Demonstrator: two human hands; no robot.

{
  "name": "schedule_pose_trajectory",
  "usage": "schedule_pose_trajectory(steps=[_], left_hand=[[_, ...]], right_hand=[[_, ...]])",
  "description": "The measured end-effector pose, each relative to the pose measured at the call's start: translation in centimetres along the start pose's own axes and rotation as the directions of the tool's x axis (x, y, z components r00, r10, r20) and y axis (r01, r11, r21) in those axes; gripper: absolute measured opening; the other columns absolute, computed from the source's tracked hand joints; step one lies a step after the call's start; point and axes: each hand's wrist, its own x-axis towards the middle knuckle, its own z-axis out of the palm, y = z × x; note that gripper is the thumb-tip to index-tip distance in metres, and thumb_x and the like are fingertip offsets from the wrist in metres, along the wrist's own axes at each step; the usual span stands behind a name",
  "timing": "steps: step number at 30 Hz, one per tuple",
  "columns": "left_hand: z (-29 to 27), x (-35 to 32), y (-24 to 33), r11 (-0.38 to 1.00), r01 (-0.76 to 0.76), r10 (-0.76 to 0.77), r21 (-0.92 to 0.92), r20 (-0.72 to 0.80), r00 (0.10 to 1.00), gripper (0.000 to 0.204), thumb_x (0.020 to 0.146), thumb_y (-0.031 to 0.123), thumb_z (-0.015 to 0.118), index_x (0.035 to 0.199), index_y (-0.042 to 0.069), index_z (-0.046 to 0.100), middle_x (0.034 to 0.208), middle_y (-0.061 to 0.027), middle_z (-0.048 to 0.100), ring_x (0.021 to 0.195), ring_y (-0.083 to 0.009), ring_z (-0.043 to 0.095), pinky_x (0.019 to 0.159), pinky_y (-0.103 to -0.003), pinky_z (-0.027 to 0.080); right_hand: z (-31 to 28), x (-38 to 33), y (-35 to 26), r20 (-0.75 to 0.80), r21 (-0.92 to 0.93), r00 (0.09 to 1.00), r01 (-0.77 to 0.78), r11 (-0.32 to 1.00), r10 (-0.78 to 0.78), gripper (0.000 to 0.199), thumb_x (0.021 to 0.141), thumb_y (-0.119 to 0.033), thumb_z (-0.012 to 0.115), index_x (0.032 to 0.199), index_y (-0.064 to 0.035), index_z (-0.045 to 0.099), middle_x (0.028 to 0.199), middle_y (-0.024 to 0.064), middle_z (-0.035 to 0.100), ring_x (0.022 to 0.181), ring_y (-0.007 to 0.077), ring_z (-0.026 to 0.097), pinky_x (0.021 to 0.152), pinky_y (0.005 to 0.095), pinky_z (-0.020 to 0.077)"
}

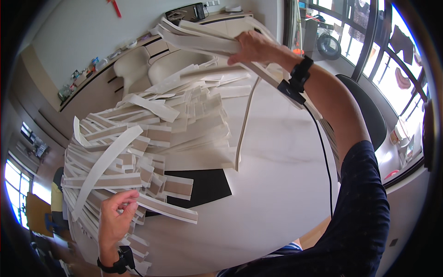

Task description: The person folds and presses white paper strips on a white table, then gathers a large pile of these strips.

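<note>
At the far side of the table, my right hand [258, 48] is closed round a bundle of long pale strips [198, 41]. The bundle reaches out to the left of the hand, and other lengths run back under my forearm. My left hand [117, 217] hovers at the near left with its fingers half curled and a gap between thumb and forefinger; nothing shows in it. Its fingertips are beside one end of a white-edged beige strip [168, 207]. Around it spreads a heap of similar strips [106, 134], one of them a white band [108, 159] curving over the top.
A white round-edged table [281, 184] bears the heap. Flat pale pieces [203, 124] overlap in its middle, partly over a black sheet [210, 187]. Pale chairs [134, 69] stand beyond, and a dark chair [369, 111] at right. A black cable [325, 157] hangs from my right wrist.
</note>
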Motion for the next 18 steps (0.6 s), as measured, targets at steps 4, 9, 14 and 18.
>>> schedule_pose_trajectory(steps=[4, 9, 14, 18], left_hand=[[-0.2, 0.0, 0.3, 1.0, 0.007, -0.007, -0.001, -0.001, 1.0, 0.032, 0.094, 0.011, 0.074, 0.124, -0.001, 0.075, 0.111, -0.0131, 0.079, 0.099, -0.0203, 0.074, 0.083, -0.034, 0.056], [-1.7, -0.5, 0.0, 0.998, -0.007, 0.015, 0.068, -0.114, 0.993, 0.031, 0.098, 0.009, 0.07, 0.127, -0.001, 0.073, 0.113, -0.0105, 0.077, 0.101, -0.0169, 0.072, 0.087, -0.032, 0.056], [-3.5, -1.0, -1.2, 0.998, 0.007, 0.007, 0.063, -0.226, 0.974, 0.03, 0.099, 0.008, 0.07, 0.127, 0.0, 0.074, 0.118, -0.0114, 0.077, 0.102, -0.0169, 0.072, 0.086, -0.032, 0.056], [-4.4, -1.1, -2.0, 0.999, 0.018, -0.011, 0.029, -0.24, 0.971, 0.029, 0.1, 0.008, 0.069, 0.128, -0.001, 0.073, 0.118, -0.0116, 0.076, 0.103, -0.017, 0.072, 0.087, -0.032, 0.056]], right_hand=[[-2.7, 2.1, -2.3, -0.147, -0.082, 0.987, 0.058, 0.995, -0.07, 0.07, 0.075, -0.065, 0.088, 0.093, 0.0018, 0.079, 0.084, 0.0206, 0.074, 0.087, 0.0361, 0.074, 0.083, 0.0454, 0.0584], [-1.4, 4.4, -5.9, -0.272, -0.234, 0.89, 0.308, 0.922, -0.366, 0.046, 0.09, -0.056, 0.081, 0.117, -0.0195, 0.082, 0.086, 0.0096, 0.079, 0.076, 0.0291, 0.075, 0.075, 0.0399, 0.06], [1.7, 7.7, -8.7, -0.211, -0.324, 0.881, 0.347, 0.88, -0.425, 0.042, 0.09, -0.055, 0.079, 0.116, -0.0219, 0.077, 0.095, 0.0066, 0.078, 0.086, 0.0293, 0.075, 0.077, 0.0439, 0.0589], [6.4, 9.6, -11.1, 0.14, -0.267, 0.913, 0.408, 0.873, -0.384, 0.048, 0.088, -0.053, 0.079, 0.126, -0.0225, 0.073, 0.112, 0.0052, 0.077, 0.105, 0.0308, 0.074, 0.085, 0.0459, 0.0582]])
